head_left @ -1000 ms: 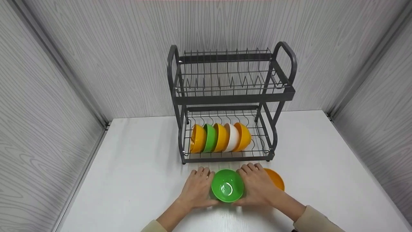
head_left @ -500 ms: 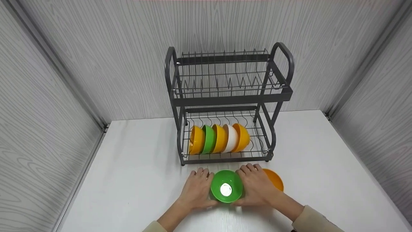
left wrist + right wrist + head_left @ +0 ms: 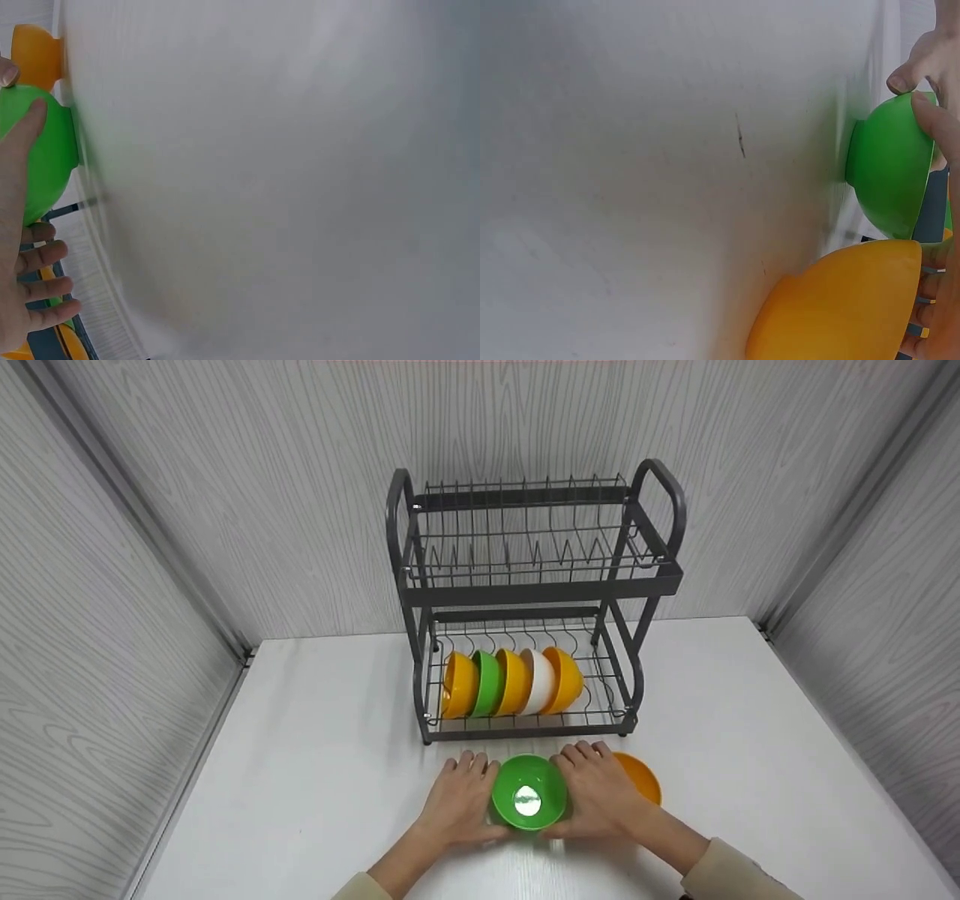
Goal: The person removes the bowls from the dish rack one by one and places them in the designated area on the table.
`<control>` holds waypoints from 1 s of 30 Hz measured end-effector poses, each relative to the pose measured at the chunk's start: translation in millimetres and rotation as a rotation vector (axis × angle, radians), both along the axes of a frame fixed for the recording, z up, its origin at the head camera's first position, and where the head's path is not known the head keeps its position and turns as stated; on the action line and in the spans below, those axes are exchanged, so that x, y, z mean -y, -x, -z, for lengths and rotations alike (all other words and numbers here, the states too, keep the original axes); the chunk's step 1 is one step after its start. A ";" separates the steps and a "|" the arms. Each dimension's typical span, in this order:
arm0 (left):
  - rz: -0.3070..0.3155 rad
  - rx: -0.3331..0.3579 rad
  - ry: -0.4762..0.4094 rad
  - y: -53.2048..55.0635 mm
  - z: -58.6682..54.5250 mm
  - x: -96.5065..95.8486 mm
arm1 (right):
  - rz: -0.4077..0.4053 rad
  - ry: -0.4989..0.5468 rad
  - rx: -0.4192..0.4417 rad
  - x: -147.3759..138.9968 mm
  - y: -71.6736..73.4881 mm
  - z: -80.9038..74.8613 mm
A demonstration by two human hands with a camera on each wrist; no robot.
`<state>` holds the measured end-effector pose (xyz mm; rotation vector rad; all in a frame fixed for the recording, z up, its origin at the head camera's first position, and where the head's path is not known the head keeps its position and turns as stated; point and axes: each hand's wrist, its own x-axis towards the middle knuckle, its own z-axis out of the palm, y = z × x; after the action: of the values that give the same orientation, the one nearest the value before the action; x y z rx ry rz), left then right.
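Note:
A green bowl (image 3: 529, 792) stands upright on the white table between both hands. My left hand (image 3: 460, 802) grips its left side; in the left wrist view the thumb (image 3: 30, 127) lies along the bowl's outer wall. From the right, my right hand (image 3: 598, 791) grips the same bowl, its thumb (image 3: 930, 120) against the wall in the right wrist view. Just right of that hand is an orange bowl (image 3: 639, 780), partly hidden behind it in the head view. Fingers of the right hand show beside the orange bowl's rim in the right wrist view.
Behind the hands stands a dark two-tier dish rack (image 3: 525, 730). Its lower tier carries a row of tilted bowls, orange, green and white (image 3: 537, 682). The upper tier (image 3: 540, 594) is wire with upright dividers. Grey wood-grain walls (image 3: 225, 495) enclose the table (image 3: 315, 750).
The head view has shifted very slightly. Both hands and the green bowl keep the same place on the table.

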<state>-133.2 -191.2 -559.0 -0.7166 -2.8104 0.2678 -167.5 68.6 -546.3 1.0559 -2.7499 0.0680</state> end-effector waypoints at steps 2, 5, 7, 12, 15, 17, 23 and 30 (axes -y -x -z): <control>0.005 0.001 -0.008 -0.2 0.5 -0.1 | 0.003 0.001 0.004 -0.2 0.4 1.1; 0.010 -0.005 -0.023 -0.7 1.4 0.1 | 0.006 0.002 0.007 -0.6 0.6 2.1; 0.013 -0.009 -0.032 -1.2 1.6 0.2 | 0.007 0.001 0.010 -0.9 0.5 2.2; 0.009 -0.004 -0.032 -2.3 2.2 1.0 | 0.006 -0.001 0.013 -1.1 0.2 2.3; -0.002 0.016 -0.018 -3.7 1.4 2.7 | 0.002 -0.001 0.017 -0.6 -0.2 2.5; -0.007 0.031 -0.007 -4.5 0.3 4.5 | 0.000 -0.004 0.020 -0.5 -0.5 2.4; -0.020 0.023 0.038 -3.9 -8.3 15.5 | 0.000 -0.002 0.030 -0.3 0.5 2.8; -0.013 -0.008 0.056 -1.1 -22.8 31.7 | 0.006 0.004 0.047 -0.6 0.7 0.9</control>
<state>-132.1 -222.9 -536.2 -0.7076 -2.8114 0.3516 -168.3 69.2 -547.2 1.0583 -2.7934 0.0989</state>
